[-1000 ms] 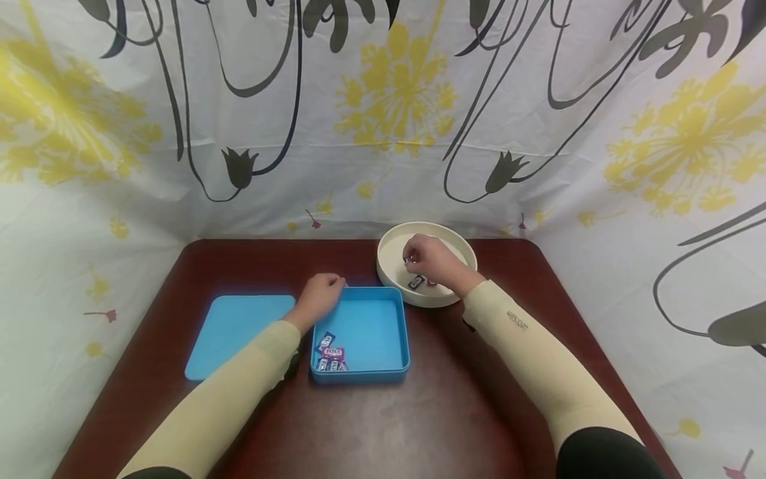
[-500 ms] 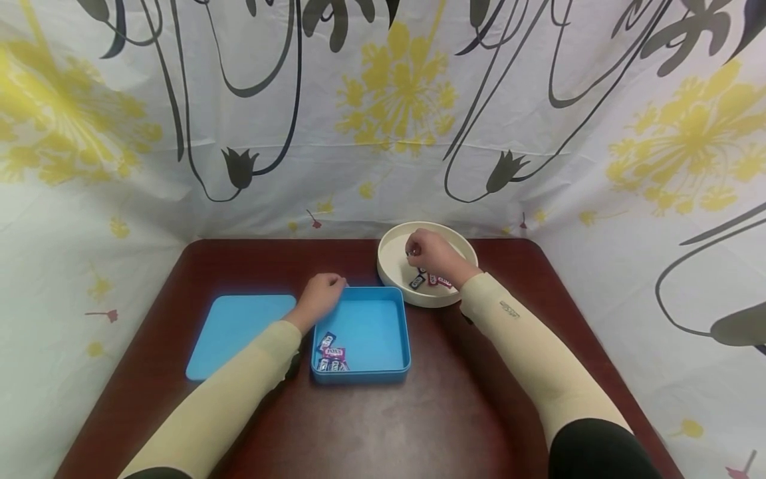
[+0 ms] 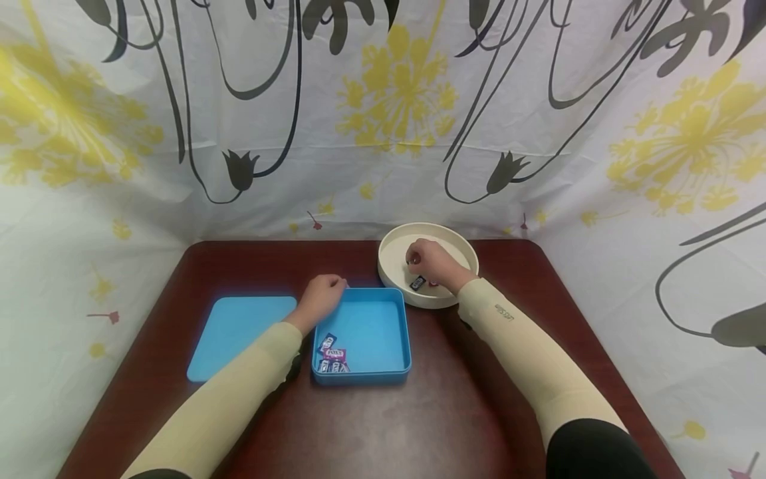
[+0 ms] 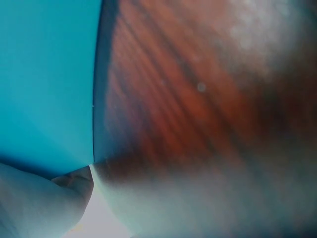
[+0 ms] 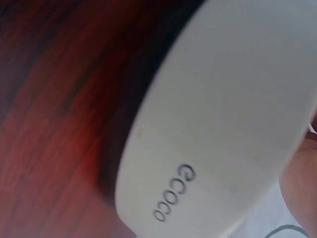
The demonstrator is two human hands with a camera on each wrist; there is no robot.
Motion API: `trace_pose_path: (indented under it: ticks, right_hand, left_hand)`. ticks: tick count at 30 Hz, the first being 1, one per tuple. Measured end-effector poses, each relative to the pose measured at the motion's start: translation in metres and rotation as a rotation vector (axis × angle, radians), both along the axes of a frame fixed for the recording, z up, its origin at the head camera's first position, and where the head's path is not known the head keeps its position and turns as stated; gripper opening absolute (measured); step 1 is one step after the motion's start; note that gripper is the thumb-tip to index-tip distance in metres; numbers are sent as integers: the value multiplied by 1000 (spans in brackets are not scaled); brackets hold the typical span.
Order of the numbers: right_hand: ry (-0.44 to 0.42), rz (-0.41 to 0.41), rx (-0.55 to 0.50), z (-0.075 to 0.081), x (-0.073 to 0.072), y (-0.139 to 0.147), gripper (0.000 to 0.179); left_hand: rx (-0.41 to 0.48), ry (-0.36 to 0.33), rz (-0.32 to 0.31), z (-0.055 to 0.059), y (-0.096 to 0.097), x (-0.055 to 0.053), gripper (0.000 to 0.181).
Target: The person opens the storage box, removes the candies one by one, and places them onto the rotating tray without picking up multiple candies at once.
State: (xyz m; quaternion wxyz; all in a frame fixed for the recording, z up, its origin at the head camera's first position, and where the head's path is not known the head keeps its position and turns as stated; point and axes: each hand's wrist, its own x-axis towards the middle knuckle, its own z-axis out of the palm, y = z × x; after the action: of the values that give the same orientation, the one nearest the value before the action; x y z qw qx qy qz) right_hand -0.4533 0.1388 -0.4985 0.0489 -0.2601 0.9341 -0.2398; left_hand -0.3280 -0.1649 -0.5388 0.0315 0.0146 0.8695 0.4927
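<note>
Here, right fingers [image 3: 418, 250] curl over the round tray [image 3: 428, 302], left fingers [image 3: 328, 281] at the squarish box [image 3: 374, 332], grips unclear.

Floral curtain [image 3: 335, 126] behind dark-red table [image 3: 407, 432]

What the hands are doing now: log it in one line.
left hand: at blue box, far-left corner; right hand: at cream dish; packets: in both
</note>
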Motion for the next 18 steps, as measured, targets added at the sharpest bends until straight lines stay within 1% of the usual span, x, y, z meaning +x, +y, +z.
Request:
trace_pose_path:
  ticks: [5,11,14,18]
  right_hand:
    - [-7,11,52,-8,3,0,11]
    - [-3,33,61,-11,3,0,14]
    - [-30,16,69,-12,3,-1,14]
    - [-69,-11,80,-13,5,-3,15]
  left_hand:
    - [-2,2,-3,-2,0,-1,40]
    - [0,8,-1,-2,0,-1,39]
    - [-4,2,-1,-2,0,-1,39]
    - [-6,-3,8,-3,-1,-2,34]
